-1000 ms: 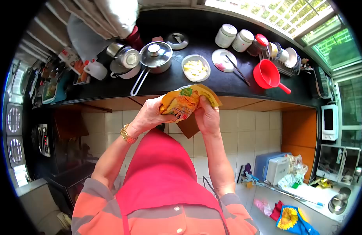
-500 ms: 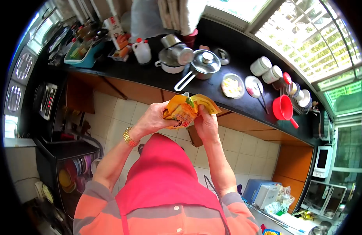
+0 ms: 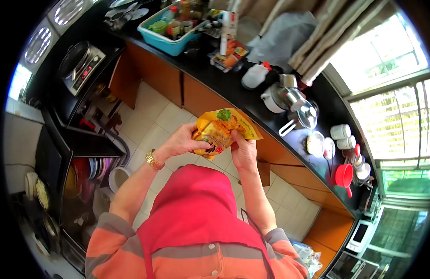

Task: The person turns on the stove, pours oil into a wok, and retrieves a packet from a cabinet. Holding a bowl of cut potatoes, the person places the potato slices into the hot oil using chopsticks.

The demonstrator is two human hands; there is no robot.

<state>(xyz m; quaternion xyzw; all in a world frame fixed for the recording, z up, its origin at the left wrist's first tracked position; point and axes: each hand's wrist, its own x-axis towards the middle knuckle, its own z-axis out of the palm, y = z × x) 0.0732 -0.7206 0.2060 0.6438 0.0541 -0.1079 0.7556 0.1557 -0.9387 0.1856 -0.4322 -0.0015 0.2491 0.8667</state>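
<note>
A yellow-orange printed food packet (image 3: 219,131) is held up in front of the red apron (image 3: 189,204), above the tiled floor. My left hand (image 3: 181,141) grips its left side, thumb across the front; a gold watch circles that wrist. On the packet's right edge, my right hand (image 3: 243,149) pinches with the thumb in front and the fingers mostly hidden. Green leaves and golden food are printed on the packet's face. What is inside cannot be seen.
Along the dark counter (image 3: 210,86) stand a blue basket of bottles (image 3: 171,42), a white jug (image 3: 255,76), a lidded saucepan (image 3: 304,116) and a red ladle-like pan (image 3: 344,175). At the left, a black frying pan (image 3: 75,59) sits on an induction cooker (image 3: 90,69). A cupboard door (image 3: 123,81) hangs open.
The view has turned left, so the counter items shift right and the cooker comes further into view. The packet's upper part now lies flatter, showing more of its printed front. Both hands keep hold.
</note>
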